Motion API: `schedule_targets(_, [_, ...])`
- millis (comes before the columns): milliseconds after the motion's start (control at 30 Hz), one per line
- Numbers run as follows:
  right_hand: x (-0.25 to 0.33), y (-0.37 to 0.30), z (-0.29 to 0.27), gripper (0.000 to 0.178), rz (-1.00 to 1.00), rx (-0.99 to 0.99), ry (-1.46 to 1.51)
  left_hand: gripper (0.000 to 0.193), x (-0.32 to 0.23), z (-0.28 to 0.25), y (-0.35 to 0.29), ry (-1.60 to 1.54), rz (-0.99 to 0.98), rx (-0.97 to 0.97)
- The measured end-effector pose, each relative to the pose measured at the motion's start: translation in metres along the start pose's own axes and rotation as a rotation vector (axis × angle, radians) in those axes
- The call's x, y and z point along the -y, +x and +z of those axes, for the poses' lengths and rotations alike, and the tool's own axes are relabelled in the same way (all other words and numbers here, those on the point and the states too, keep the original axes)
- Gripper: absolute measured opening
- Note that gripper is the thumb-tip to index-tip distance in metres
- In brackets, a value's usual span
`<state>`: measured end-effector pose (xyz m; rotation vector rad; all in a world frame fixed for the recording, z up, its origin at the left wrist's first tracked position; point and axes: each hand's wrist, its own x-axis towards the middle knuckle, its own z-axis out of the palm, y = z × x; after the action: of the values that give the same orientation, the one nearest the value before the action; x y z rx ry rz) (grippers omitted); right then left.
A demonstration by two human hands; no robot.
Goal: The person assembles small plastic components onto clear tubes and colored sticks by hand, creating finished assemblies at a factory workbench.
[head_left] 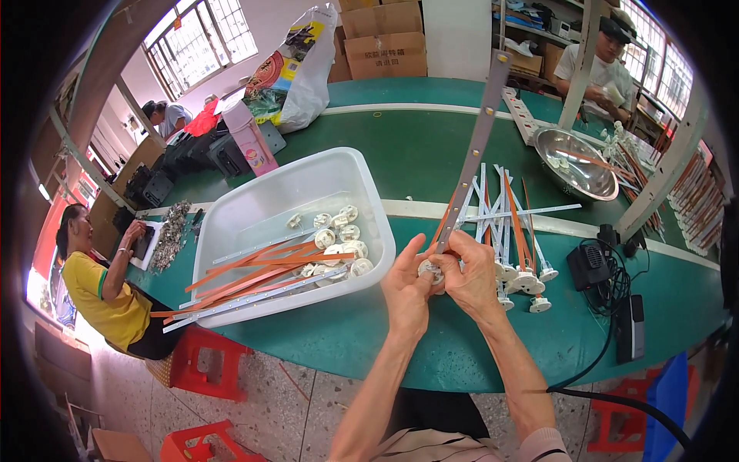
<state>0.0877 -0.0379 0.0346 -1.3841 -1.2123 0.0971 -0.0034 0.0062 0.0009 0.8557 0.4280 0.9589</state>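
White and round, a small cap [429, 270] is sitting in the pinch of the left hand [408, 289], over the green worktop [362, 343]. The right hand [471, 273] is gripping close beside it, at the low end of a long gray strip [476, 131]. The strip is looking light and a bit bendy, so holding it low, by the cap, is probably working best.

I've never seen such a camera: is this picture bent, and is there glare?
In the head view, the green table bows along its front edge, the corners go black, the upper-left window looks washed out, and the metal bowl shows bright reflections.
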Motion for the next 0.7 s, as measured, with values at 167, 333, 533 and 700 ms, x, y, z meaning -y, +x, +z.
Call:
schedule_targets(167, [-0.002,-0.002,-0.003,0.002,0.037,0.010,0.006,0.051,-0.002,0.002,0.000,0.024,-0.012,0.025])
schedule_targets(333, [0.004,0.000,-0.012,0.002,0.029,-0.008,-0.013,0.053,0.001,-0.001,0.003,0.026,-0.008,0.116])
schedule_targets(533, [0.015,0.014,-0.034,0.002,0.167,0.054,0.003,0.055,-0.004,-0.001,0.001,0.090,0.037,0.209])
schedule_targets(700, [0.008,0.039,-0.076,0.013,0.263,-0.079,0.093,0.054,0.002,0.002,0.003,0.269,0.318,0.168])
